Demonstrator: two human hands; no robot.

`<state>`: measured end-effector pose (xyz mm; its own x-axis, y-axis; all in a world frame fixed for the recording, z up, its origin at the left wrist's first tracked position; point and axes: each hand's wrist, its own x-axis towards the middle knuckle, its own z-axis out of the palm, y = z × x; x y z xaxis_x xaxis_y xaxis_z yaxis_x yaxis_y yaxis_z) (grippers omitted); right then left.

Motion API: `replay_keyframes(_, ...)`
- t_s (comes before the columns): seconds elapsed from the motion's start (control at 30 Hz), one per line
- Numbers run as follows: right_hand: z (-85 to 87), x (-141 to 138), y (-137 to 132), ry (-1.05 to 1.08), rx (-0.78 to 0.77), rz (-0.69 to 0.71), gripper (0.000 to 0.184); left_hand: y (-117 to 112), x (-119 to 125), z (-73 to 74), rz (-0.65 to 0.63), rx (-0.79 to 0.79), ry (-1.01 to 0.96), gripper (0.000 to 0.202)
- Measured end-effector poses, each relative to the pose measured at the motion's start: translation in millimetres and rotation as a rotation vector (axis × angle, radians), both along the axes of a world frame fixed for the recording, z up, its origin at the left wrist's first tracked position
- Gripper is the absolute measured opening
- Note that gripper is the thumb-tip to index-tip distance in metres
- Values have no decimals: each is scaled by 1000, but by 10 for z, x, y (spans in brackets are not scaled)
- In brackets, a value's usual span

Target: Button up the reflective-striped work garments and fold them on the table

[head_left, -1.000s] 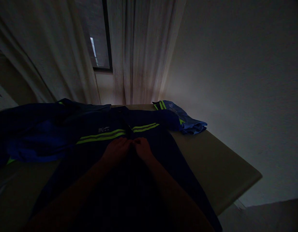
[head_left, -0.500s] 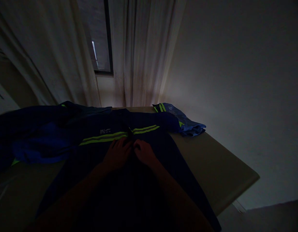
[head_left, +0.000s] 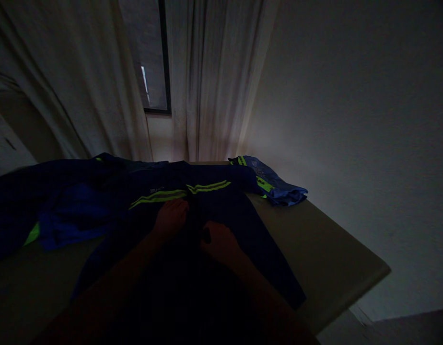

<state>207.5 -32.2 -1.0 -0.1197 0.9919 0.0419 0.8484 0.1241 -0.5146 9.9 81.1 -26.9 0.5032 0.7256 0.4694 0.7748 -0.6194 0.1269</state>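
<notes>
Jacket, dark blue, lies spread at six o'clock; over it curl the left hand at eight and right hand at six, too dark to tell if gripping. Paler garment lies toward three.

The dark-blue jacket is lost in darkness below, its chest lettering unreadable.

jacket: dark navy, near black low down. chest bands: lime-grey-lime, small pale print above. left garment: deep blue, lime patch. right-hand garment: lighter grey-blue, lime stripes. tabletop: dull olive-tan. curtains: greyish beige. window frame: black. wall: grey.
</notes>
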Motion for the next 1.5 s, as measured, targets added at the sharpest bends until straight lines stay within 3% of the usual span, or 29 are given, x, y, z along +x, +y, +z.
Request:
replay_keyframes(0.17, 53, 127, 71, 163, 16, -61, 17, -417, 85, -15, -56, -104, -37, 25)
replay_keyframes(0.33, 117, 264, 41, 221, -14, 16, 19, -822, 166, -120, -245, -226, -68, 21)
replay_keyframes(0.53, 67, 227, 4, 192, 18, 108, 16, -767, 155, -144, -258, -424, -175, 11)
replay_keyframes(0.67, 52, 153, -13, 110, 17, 107, 11, -818, 159, -151, -206, -335, -78, 14)
replay_keyframes(0.83, 86, 71, -65, -2, 16, 58, 13, -898, 147, -148, -230, -256, -1, 14)
replay_keyframes(1.07, 41, 116, -18, 244, -25, 151, 21, -860, 95, -195, -273, -234, -58, 19)
replay_keyframes(1.2, 27, 154, 11, 201, -27, 163, 16, -830, 75, -206, -252, -315, -91, 19)
replay_keyframes(1.37, 4, 168, 15, 134, 5, 174, 16, -813, 98, -116, -192, -453, -231, 15)
replay_keyframes(1.5, -59, 174, 33, 125, 11, 168, 16, -820, 131, -8, -204, -468, -288, 14)
